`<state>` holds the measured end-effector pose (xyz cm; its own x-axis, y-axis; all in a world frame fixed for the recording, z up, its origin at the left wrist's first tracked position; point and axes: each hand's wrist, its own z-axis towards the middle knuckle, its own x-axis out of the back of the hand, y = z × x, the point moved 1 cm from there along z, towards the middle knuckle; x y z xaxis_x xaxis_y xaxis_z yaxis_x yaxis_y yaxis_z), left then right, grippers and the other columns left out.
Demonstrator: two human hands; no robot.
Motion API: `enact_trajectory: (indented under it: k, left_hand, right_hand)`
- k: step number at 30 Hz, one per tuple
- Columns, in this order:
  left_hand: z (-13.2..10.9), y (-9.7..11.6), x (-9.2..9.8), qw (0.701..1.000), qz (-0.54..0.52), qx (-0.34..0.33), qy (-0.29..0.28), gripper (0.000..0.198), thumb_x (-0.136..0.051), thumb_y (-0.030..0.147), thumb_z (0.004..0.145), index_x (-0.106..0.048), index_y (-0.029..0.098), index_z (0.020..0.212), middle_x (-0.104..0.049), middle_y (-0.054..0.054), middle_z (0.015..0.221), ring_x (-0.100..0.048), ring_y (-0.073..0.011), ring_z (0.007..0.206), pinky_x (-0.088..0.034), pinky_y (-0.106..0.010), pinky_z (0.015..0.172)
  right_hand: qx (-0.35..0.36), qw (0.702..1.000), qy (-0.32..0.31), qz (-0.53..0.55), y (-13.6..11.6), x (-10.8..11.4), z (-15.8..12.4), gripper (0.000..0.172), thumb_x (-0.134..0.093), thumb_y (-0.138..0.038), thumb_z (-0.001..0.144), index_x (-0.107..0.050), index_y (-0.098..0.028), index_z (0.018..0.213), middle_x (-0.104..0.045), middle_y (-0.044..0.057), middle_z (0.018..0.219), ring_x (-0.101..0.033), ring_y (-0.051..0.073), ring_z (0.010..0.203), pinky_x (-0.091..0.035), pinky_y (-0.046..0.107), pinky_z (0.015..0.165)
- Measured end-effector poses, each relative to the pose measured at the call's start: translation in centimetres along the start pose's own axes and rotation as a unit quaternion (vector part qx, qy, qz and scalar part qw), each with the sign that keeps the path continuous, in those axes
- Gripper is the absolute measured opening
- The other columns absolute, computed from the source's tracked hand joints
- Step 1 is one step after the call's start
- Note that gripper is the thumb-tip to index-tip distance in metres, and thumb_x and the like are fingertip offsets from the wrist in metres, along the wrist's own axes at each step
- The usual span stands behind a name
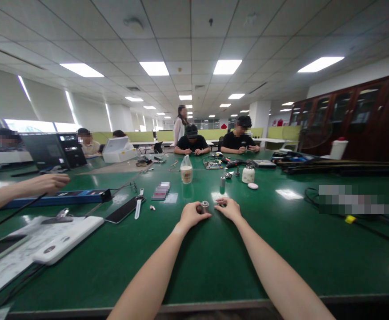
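A small silver metal cylinder (205,206) stands upright on the green table (234,266), with a round opening in its top. My left hand (193,214) is wrapped round it from the left, fingers behind and thumb in front. Just to the right, my right hand (228,209) is curled with its fingertips close together near the table; whatever they may hold is too small to make out. Beyond my hands a second silver cylinder (222,182) stands upright.
Behind are a bagged cup (186,171), a white jar (248,174) and a round lid (253,186). To the left lie a watch (138,204), a phone (122,212) and a clipboard (10,253). Another person's hand (49,183) reaches in. Cables (364,222) lie right.
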<state>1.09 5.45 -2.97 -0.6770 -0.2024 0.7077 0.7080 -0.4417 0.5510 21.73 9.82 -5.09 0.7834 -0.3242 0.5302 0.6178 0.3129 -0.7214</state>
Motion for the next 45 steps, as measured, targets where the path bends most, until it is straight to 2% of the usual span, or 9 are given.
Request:
enact_trajectory:
  k: [7,14,19,26,32,34,37,40,45]
  left_hand:
    - [0.0,0.0,0.0,1.0,0.003,-0.001,0.0,0.046,-0.074,0.057,0.059,-0.071,0.017,0.083,-0.069,-0.003,0.071,-0.062,-0.0182,0.064,-0.041,-0.025,0.057]
    - [0.1,-0.1,-0.1,1.0,0.005,-0.005,-0.003,0.045,-0.074,0.055,0.06,-0.07,0.018,0.085,-0.07,-0.003,0.073,-0.063,-0.0187,0.066,-0.042,-0.025,0.059]
    - [0.1,-0.3,-0.2,1.0,0.003,-0.001,-0.007,0.045,-0.074,0.056,0.06,-0.069,0.017,0.083,-0.071,-0.003,0.074,-0.064,-0.0191,0.066,-0.04,-0.025,0.057]
    - [0.2,-0.3,-0.2,1.0,0.001,-0.001,-0.009,0.044,-0.074,0.055,0.06,-0.07,0.017,0.084,-0.069,-0.003,0.072,-0.063,-0.0179,0.064,-0.039,-0.024,0.056]
    - [0.2,-0.1,0.0,1.0,0.007,0.001,-0.009,0.046,-0.075,0.056,0.059,-0.07,0.017,0.084,-0.069,-0.003,0.072,-0.062,-0.0183,0.065,-0.04,-0.025,0.056]
    - [0.2,-0.2,0.0,1.0,0.007,0.003,-0.009,0.045,-0.075,0.056,0.059,-0.07,0.018,0.083,-0.069,-0.003,0.073,-0.062,-0.0183,0.065,-0.04,-0.025,0.057]
    - [0.2,-0.2,-0.1,1.0,0.002,0.002,-0.009,0.043,-0.075,0.054,0.06,-0.069,0.018,0.082,-0.069,-0.002,0.072,-0.062,-0.0175,0.064,-0.039,-0.024,0.055]
    - [0.1,-0.3,-0.1,1.0,0.004,-0.003,-0.008,0.043,-0.074,0.055,0.061,-0.069,0.018,0.081,-0.068,-0.002,0.07,-0.061,-0.0172,0.063,-0.038,-0.024,0.054]
    - [0.1,-0.1,0.0,1.0,0.018,-0.006,-0.004,0.044,-0.075,0.056,0.06,-0.069,0.017,0.081,-0.069,-0.003,0.072,-0.062,-0.0183,0.064,-0.039,-0.025,0.056]
  right_hand:
    - [0.02,0.999,0.01,0.038,-0.9,0.3,-0.2,0.014,-0.07,-0.021,0.067,-0.072,-0.025,0.081,-0.075,0.0,0.074,-0.071,0.022,0.077,-0.054,0.037,0.076]
    - [0.093,0.986,0.001,0.136,-5.6,0.0,-0.2,0.016,-0.064,-0.026,0.075,-0.069,-0.018,0.088,-0.075,0.005,0.087,-0.071,0.018,0.081,-0.055,0.03,0.075]
    - [0.147,0.979,-0.029,0.14,-7.6,-0.6,-1.1,0.013,-0.064,-0.023,0.075,-0.07,-0.021,0.087,-0.075,0.002,0.082,-0.071,0.018,0.078,-0.054,0.031,0.076]
    - [0.156,0.986,-0.01,0.054,-7.8,-0.4,-1.6,0.012,-0.067,-0.027,0.075,-0.071,-0.026,0.086,-0.074,-0.002,0.077,-0.069,0.019,0.079,-0.051,0.032,0.079]
    - [0.097,0.992,0.069,0.05,-7.7,0.3,-1.4,0.026,-0.059,-0.045,0.081,-0.067,-0.024,0.095,-0.068,-0.003,0.06,-0.067,0.018,0.063,-0.05,0.03,0.069]
    - [0.096,0.991,0.059,0.076,-7.5,0.2,-1.3,0.028,-0.062,-0.044,0.078,-0.066,-0.023,0.097,-0.071,-0.002,0.068,-0.069,0.018,0.068,-0.051,0.03,0.07]
    - [0.124,0.986,0.008,0.113,-7.1,-0.2,-1.3,0.029,-0.069,-0.037,0.072,-0.065,-0.023,0.097,-0.074,0.0,0.08,-0.07,0.019,0.078,-0.052,0.032,0.076]
    - [0.143,0.98,-0.033,0.132,-7.0,-0.7,-1.5,0.026,-0.069,-0.029,0.071,-0.066,-0.022,0.096,-0.074,0.001,0.082,-0.071,0.019,0.081,-0.053,0.033,0.08]
    - [0.126,0.977,0.0,0.169,-7.4,-0.5,-1.0,0.026,-0.068,-0.033,0.072,-0.068,-0.019,0.094,-0.075,0.004,0.081,-0.071,0.021,0.077,-0.054,0.033,0.074]
